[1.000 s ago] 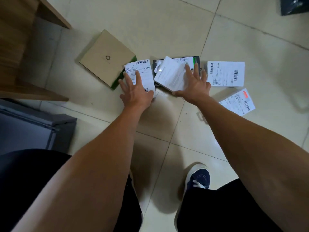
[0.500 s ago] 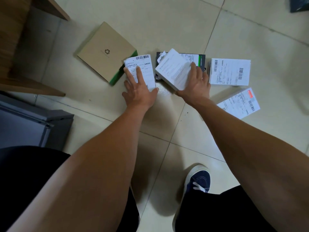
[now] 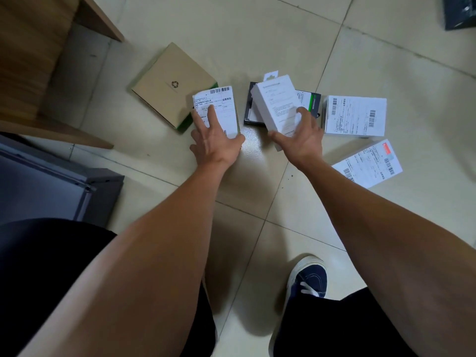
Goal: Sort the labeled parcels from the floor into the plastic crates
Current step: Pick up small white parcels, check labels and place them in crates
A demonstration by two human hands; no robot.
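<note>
The left hand [image 3: 215, 144] is gripping a labelled parcel [image 3: 219, 112] at its near end, its fingers [image 3: 213, 115] lying across the white shipping label and its thumb hooking round the parcel's right edge. A green edge is showing along that side of the parcel. Whether this parcel is lying on the tiled floor [image 3: 257, 34] or raised just off it cannot be told.

The right hand [image 3: 301, 140] is holding a white box [image 3: 279, 105] with a hang tab at its far end, the thumb sitting at the near left corner and the other fingers curling round the right side. The box is tilting above a flat black box with a green stripe [image 3: 313, 103], which is lying on the floor beneath it.

Just to the right of the black box, a white parcel with barcodes [image 3: 356, 115] is lying flat on the floor. Nearer to the person and further right, a flat parcel with a red mark on its label [image 3: 368, 163] is lying at an angle. On the left, a brown cardboard box with a recycling symbol [image 3: 175, 85] is resting on the floor, its near corner tucked behind the parcel in the left hand.

A wooden piece of furniture [image 3: 38, 60] is standing at the upper left, with a grey unit [image 3: 51, 176] below it. A navy shoe [image 3: 306, 282] is planted on the tiles between the arms.
</note>
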